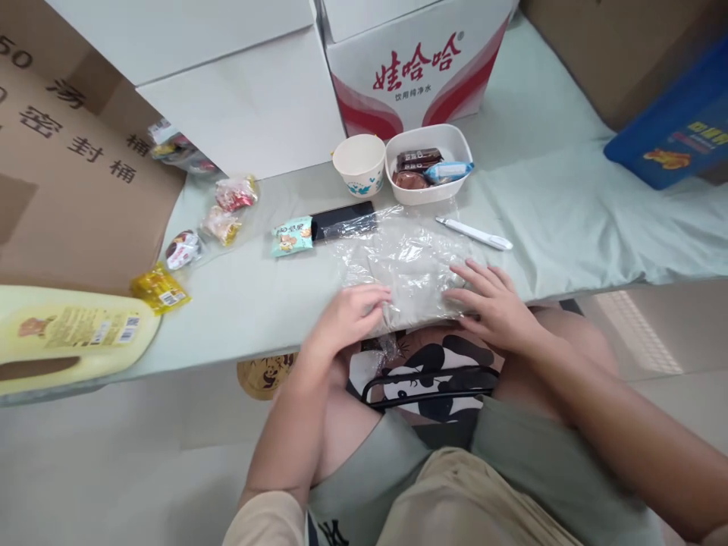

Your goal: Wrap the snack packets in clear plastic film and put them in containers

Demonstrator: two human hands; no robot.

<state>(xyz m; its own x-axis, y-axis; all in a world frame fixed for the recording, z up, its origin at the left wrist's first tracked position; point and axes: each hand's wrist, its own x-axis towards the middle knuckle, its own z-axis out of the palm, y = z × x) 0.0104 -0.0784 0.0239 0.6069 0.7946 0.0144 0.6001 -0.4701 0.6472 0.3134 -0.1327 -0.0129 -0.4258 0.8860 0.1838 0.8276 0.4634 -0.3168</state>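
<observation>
Apparently touched clear, crinkled plastic film (pixel 414 262), two o'clock from curled left hand (pixel 353 312) (pinch unclear), ten from splayed right hand (pixel 496 305).

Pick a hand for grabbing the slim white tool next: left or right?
Right, probably: the right hand is spread close to the slim white tool, while the left hand is farther off, across the clear plastic film.

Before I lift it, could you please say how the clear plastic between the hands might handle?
The clear plastic would probably be floppy, since it lies crumpled and creased. It is likely light, as it looks thin and see-through. Its shiny glints suggest it may be slippery.
</observation>
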